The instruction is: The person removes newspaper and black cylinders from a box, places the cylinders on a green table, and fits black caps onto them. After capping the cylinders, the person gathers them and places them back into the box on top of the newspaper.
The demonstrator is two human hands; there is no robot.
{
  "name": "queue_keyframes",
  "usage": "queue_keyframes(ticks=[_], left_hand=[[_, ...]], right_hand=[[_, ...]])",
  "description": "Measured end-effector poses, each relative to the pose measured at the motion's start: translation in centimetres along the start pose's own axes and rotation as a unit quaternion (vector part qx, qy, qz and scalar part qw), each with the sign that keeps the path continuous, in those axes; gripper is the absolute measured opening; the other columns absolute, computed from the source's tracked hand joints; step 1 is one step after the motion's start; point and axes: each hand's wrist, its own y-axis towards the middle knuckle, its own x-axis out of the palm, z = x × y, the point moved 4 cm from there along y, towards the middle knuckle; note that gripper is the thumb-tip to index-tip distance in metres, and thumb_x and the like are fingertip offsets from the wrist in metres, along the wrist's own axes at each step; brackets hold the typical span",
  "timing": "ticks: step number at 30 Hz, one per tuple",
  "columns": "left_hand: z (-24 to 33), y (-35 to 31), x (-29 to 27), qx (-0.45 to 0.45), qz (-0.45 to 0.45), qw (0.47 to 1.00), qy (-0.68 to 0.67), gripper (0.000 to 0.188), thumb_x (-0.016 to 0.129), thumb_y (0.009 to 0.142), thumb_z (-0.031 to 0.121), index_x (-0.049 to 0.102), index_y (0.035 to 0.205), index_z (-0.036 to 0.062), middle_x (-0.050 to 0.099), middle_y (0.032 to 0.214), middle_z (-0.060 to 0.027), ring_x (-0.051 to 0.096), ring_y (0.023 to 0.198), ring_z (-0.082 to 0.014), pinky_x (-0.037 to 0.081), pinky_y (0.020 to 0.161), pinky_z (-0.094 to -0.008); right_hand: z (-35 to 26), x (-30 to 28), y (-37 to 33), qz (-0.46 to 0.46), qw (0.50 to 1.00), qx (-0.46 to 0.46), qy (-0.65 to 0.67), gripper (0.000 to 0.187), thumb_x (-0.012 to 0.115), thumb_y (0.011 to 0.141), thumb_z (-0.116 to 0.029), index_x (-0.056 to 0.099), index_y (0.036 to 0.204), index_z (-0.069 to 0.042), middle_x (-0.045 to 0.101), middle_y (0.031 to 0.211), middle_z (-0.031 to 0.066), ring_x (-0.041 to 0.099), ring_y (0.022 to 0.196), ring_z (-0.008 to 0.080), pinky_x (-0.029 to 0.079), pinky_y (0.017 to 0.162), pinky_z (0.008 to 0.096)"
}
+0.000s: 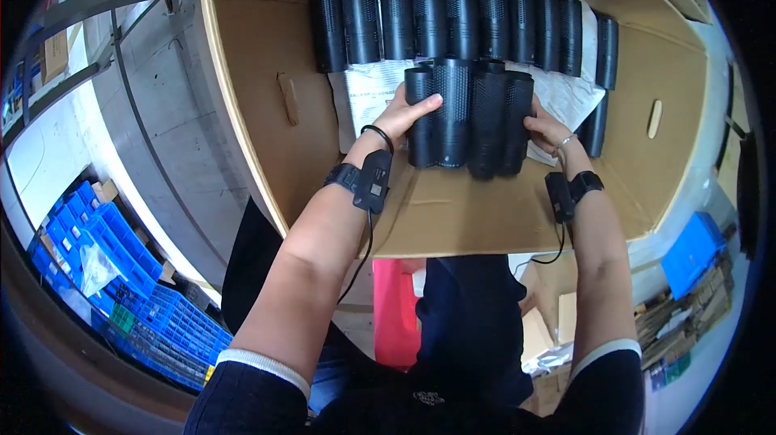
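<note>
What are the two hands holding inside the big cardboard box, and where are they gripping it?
A bunch of black perforated cylinders, pressed between the left hand and the right hand at its outer sides.

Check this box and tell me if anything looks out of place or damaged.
One black cylinder at the right end sits lower, askew from the neat back row. The white paper sheet beneath looks rumpled. The cardboard box shows a small tear on its left wall.

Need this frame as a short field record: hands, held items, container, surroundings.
left hand: pressed on the left side of the cylinder bundle
right hand: pressed on the bundle's right side
bundle: about four black perforated cylinders, side by side
container: open cardboard box
in box: back row of black cylinders, white paper sheet
outside: blue crates, lower left
</note>
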Motion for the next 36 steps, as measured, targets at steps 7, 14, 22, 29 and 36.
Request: queue_keyframes(ticks=[7,14,22,29,36], left_hand=[[-1.1,-0.3,-0.7,-0.037,-0.044,0.997,-0.051,0.116,0.084,0.064,0.045,0.010,0.148,0.0146,0.029,0.147,-0.0146,0.027,0.135,-0.0328,0.024,0.107,-0.0576],[-1.4,0.8,-1.8,-0.058,-0.071,0.994,-0.063,0.120,0.088,0.058,0.042,0.012,0.147,0.0153,0.035,0.142,-0.0121,0.034,0.132,-0.0312,0.029,0.105,-0.0554],[-1.1,0.7,-1.2,-0.057,-0.134,0.979,-0.143,0.110,0.086,0.065,0.030,0.015,0.147,0.0112,0.040,0.139,-0.0134,0.037,0.130,-0.0307,0.031,0.107,-0.0475],[-0.4,1.1,0.6,-0.075,-0.172,0.966,-0.178,0.093,0.082,0.070,0.020,0.026,0.143,0.0080,0.053,0.128,-0.0132,0.053,0.117,-0.0271,0.044,0.098,-0.0463],[-0.6,0.2,0.3,-0.082,-0.164,0.953,-0.242,0.062,0.080,0.072,0.019,0.052,0.124,0.0014,0.064,0.113,-0.0111,0.063,0.102,-0.0248,0.050,0.092,-0.0403]], right_hand=[[-1.8,1.8,0.2,-0.030,0.997,-0.070,0.033,0.120,0.086,0.059,-0.030,0.009,0.151,-0.019,0.032,0.147,0.0053,0.040,0.128,0.0169,0.037,0.103,0.0302],[-0.8,1.5,0.4,-0.030,0.989,0.014,0.142,0.116,0.086,0.059,-0.018,0.013,0.149,-0.013,0.037,0.143,0.0057,0.039,0.128,0.0193,0.030,0.109,0.0304],[-0.2,0.7,1.3,-0.099,0.987,0.012,0.125,0.102,0.081,0.067,-0.016,0.019,0.147,-0.008,0.042,0.139,0.0077,0.045,0.124,0.0177,0.036,0.106,0.0327],[-1.8,2.6,0.7,-0.067,0.994,0.019,0.089,0.087,0.074,0.071,-0.006,0.025,0.143,-0.005,0.051,0.128,0.0133,0.058,0.107,0.0195,0.050,0.092,0.0317],[-0.8,2.3,1.5,-0.044,0.989,0.090,0.110,0.091,0.066,0.072,0.005,0.017,0.148,-0.010,0.049,0.131,0.0099,0.053,0.115,0.0214,0.047,0.095,0.0325]])
